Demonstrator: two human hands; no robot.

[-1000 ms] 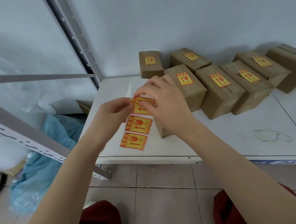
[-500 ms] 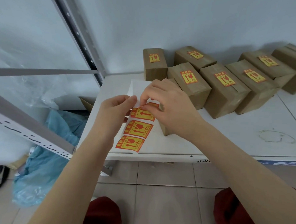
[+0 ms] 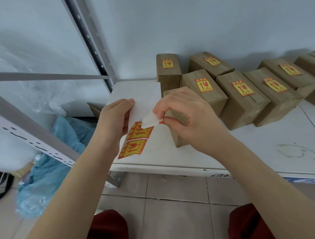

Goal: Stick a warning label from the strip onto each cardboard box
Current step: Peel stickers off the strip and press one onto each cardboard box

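A smooth white desk [image 3: 241, 149] stands against a pale wall [image 3: 192, 22] over a floor of grey tiles [image 3: 176, 218]. A faint greenish ring stain [image 3: 297, 151] marks the desk at the right. At the left a grey metal shelf post [image 3: 88, 38] with punched holes slants upward, and a crumpled blue plastic bag [image 3: 49, 178] lies on the floor below it

Eight brown cardboard boxes [image 3: 242, 111] sit on the desk, blocky and taped. Six carry a square yellow-and-red stuck label [image 3: 242, 88] on top. The nearest box [image 3: 178, 141], partly behind the right hand [image 3: 187, 116], and the far-right box [image 3: 314, 62] show plain card

The left hand [image 3: 115, 118] grips the glossy white strip [image 3: 145, 99] by its left edge, above the desk's front left part. Two labels [image 3: 132, 149] sit on the strip. The right hand's fingers [image 3: 159, 108] pinch a third, peeled label [image 3: 149, 120], curled with its white back showing, just above those two
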